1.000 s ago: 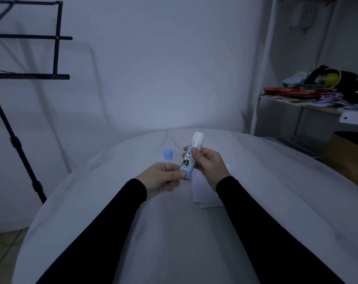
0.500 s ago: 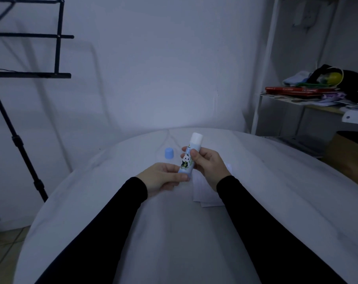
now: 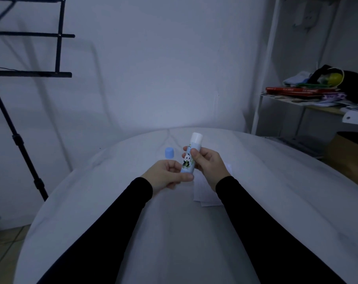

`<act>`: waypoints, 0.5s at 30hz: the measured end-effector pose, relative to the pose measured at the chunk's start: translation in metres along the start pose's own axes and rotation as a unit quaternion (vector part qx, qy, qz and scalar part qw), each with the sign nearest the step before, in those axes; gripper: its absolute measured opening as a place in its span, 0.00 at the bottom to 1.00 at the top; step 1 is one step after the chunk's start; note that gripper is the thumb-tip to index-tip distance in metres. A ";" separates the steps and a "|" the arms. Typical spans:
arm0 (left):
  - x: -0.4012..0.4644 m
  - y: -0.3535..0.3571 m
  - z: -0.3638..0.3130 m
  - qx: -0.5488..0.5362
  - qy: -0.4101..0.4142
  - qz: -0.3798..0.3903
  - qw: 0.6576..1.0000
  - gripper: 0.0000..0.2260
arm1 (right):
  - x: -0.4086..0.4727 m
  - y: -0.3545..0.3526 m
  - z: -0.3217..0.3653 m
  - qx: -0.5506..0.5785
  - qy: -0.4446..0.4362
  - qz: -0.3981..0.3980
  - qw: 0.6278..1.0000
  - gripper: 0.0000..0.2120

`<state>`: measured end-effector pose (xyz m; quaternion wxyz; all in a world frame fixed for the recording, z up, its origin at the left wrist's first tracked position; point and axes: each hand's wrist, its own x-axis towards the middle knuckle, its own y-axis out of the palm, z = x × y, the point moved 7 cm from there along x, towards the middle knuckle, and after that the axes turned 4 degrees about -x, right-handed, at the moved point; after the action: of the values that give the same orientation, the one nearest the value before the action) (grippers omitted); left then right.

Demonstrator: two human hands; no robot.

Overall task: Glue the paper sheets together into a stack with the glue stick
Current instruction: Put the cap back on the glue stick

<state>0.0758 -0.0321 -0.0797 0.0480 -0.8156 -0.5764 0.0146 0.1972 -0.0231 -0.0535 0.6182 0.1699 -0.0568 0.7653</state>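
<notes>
Little has moved: both hands still hold the glue stick (image 3: 191, 155) upright above the tabletop (image 3: 174, 232). Right hand (image 3: 209, 163) grips its barrel; left hand (image 3: 169, 176) pinches the base. Paper sheets (image 3: 204, 193) lie beneath; blue cap (image 3: 169, 152) stands nearby.

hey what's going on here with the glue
A person holds a glue stick upright over a white table. The right hand grips its body while the left hand pinches the bottom end. Its blue cap stands off on the table. The paper sheets lie under the right wrist, not yet touched.
</notes>
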 end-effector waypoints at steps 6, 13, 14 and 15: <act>-0.005 0.003 0.001 -0.054 -0.025 0.078 0.995 0.08 | -0.001 0.007 0.003 0.009 0.011 0.040 0.999 0.09; -0.004 0.011 0.003 -0.091 -0.032 0.092 0.991 0.15 | 0.000 -0.002 0.000 -0.017 0.006 0.007 1.000 0.10; -0.002 0.010 0.003 -0.093 -0.024 0.081 0.992 0.14 | 0.001 -0.004 0.000 -0.012 0.004 -0.006 1.000 0.11; -0.002 0.009 0.002 -0.085 -0.019 0.064 0.994 0.14 | 0.002 -0.006 0.000 -0.009 0.001 -0.015 1.000 0.11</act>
<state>0.0836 -0.0364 -0.0830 -0.0340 -0.8515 -0.5230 -0.0157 0.2023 -0.0199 -0.0537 0.6312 0.1642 -0.0604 0.7556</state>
